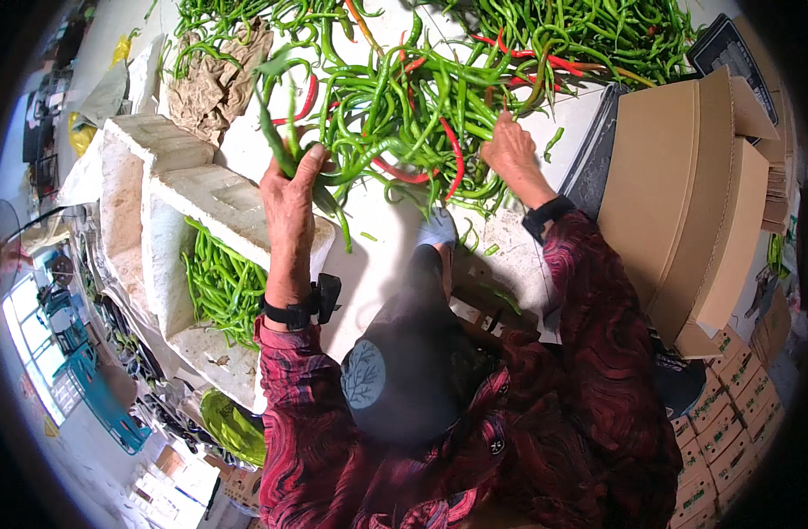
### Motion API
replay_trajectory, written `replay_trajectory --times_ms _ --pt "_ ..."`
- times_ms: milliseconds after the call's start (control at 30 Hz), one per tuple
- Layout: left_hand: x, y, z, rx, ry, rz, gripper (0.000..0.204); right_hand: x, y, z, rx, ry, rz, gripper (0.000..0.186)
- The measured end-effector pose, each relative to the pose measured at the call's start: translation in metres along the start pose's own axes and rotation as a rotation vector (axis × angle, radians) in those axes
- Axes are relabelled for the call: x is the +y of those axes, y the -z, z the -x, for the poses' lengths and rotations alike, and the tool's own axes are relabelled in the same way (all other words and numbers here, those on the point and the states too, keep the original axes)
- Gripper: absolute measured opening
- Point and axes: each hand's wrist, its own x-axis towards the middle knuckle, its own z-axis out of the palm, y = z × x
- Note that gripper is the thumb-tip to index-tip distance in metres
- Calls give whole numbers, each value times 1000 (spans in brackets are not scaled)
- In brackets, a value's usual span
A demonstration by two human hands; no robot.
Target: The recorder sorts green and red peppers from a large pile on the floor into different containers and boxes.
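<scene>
Long green chili peppers, with a few red ones among them, lie in a loose pile (413,106) on a pale surface in front of me. My left hand (289,189) is closed around a few green chili peppers (279,141), which stick out past the thumb. At the right side of the pile, my right hand (512,157) reaches in with its fingers drawn together. What those fingers hold, if anything, is hidden among the peppers.
Left of me, a white foam box (162,256) holds green chili peppers (223,286). Crumpled brown paper (217,75) lies beyond it. An open cardboard box (655,167) stands at the right, with stacked cartons (730,423) behind. Another pepper heap (598,31) lies at the far right.
</scene>
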Motion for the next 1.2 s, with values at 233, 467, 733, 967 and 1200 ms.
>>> replay_trajectory --times_ms 233,467,733,967,1200 --pt "23 -5 15 -254 41 336 47 24 69 30 -400 104 -1272 16" --pt "55 -8 20 -511 35 583 43 12 116 92 -192 62 -1261 29" --pt "149 -33 62 -657 25 500 45 -5 179 144 -365 191 -1789 34" --pt "190 -54 115 -615 -66 459 33 -6 236 207 -91 301 -1627 32" --pt "166 -85 134 -519 -125 280 33 22 238 252 101 175 -1608 34"
